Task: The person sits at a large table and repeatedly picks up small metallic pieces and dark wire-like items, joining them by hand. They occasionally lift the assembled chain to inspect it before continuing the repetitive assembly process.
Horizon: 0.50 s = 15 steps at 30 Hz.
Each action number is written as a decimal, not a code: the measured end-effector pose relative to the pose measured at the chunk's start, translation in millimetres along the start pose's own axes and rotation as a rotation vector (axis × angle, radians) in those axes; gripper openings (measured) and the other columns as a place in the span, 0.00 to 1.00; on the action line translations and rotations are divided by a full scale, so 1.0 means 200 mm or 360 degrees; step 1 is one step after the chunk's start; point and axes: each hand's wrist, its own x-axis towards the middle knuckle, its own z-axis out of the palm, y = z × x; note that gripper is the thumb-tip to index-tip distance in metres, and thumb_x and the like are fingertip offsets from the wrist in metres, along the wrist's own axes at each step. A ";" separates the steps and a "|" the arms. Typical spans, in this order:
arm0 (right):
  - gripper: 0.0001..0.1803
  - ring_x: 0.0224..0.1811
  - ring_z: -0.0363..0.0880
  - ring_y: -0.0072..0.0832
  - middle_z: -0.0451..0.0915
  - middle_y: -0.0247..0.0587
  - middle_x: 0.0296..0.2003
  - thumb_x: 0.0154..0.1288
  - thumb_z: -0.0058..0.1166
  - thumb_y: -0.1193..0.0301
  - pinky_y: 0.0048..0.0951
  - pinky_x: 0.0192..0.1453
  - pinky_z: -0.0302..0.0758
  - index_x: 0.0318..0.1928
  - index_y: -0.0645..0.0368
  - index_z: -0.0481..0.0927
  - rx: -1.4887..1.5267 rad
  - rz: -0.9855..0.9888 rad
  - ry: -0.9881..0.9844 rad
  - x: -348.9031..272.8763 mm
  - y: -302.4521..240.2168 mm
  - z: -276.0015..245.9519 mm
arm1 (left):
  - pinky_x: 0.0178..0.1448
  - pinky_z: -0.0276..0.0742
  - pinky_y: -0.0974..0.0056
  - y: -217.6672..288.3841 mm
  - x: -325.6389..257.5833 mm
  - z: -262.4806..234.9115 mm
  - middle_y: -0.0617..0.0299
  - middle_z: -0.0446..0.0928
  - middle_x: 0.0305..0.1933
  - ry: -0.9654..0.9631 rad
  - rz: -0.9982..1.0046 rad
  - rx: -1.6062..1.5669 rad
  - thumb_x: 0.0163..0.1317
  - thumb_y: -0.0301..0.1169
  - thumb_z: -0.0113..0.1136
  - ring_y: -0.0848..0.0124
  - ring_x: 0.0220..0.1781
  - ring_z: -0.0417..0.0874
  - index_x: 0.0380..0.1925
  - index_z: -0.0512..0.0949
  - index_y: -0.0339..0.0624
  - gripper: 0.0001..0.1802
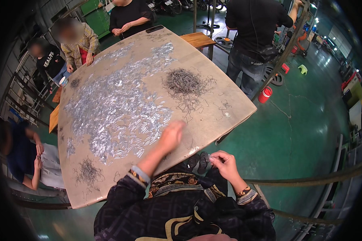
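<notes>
Over the near part of the table, my left hand (172,136) is smeared by motion, so its fingers cannot be made out. It is beside the spread of small shiny, silvery, tube-like pieces (138,124) and a little nearer than the pile of thin dark bent wire hooks (184,81). My right hand (226,164) is off the table's near right edge, thumb and fingers pinched together. A small shiny piece (210,157) shows at its fingertips, too small to tell its kind. Loose wire hooks (189,105) trail from the pile towards my left hand.
A brown-covered table (225,94) fills the middle. More wire hooks (88,172) lie at its near left corner, and a phone (154,29) at the far edge. Several people sit or stand around it. A red jug (265,94) stands on the green floor at the right, near a metal frame.
</notes>
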 end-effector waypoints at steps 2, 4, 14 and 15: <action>0.05 0.28 0.77 0.16 0.80 0.33 0.29 0.62 0.60 0.77 0.19 0.33 0.73 0.36 0.67 0.83 -0.0003 0.0004 0.0014 0.00 0.00 0.01 | 0.64 0.71 0.54 -0.21 0.14 0.00 0.46 0.76 0.57 0.0149 -0.0008 0.0409 0.55 0.18 0.51 0.49 0.60 0.74 0.52 0.76 0.36 0.22; 0.04 0.28 0.77 0.16 0.80 0.33 0.29 0.61 0.60 0.78 0.19 0.33 0.73 0.36 0.67 0.82 -0.0040 -0.0026 0.0000 0.00 0.01 0.01 | 0.64 0.71 0.55 -0.36 0.19 0.00 0.45 0.75 0.57 0.0162 -0.0056 0.0708 0.57 0.20 0.49 0.49 0.61 0.73 0.52 0.76 0.35 0.21; 0.04 0.28 0.77 0.16 0.81 0.34 0.30 0.61 0.60 0.78 0.19 0.33 0.73 0.36 0.67 0.82 -0.0031 -0.0028 0.0013 -0.02 0.06 0.00 | 0.54 0.76 0.55 -0.13 0.25 -0.04 0.49 0.79 0.43 -0.0455 -0.0278 0.0769 0.56 0.25 0.50 0.54 0.53 0.77 0.36 0.80 0.37 0.11; 0.04 0.28 0.77 0.16 0.81 0.33 0.29 0.61 0.60 0.78 0.19 0.33 0.73 0.36 0.67 0.82 -0.0016 -0.0027 0.0010 -0.02 0.06 0.01 | 0.55 0.75 0.54 -0.14 0.27 -0.03 0.49 0.79 0.45 -0.0428 -0.0260 0.0713 0.56 0.25 0.49 0.54 0.54 0.76 0.38 0.81 0.37 0.13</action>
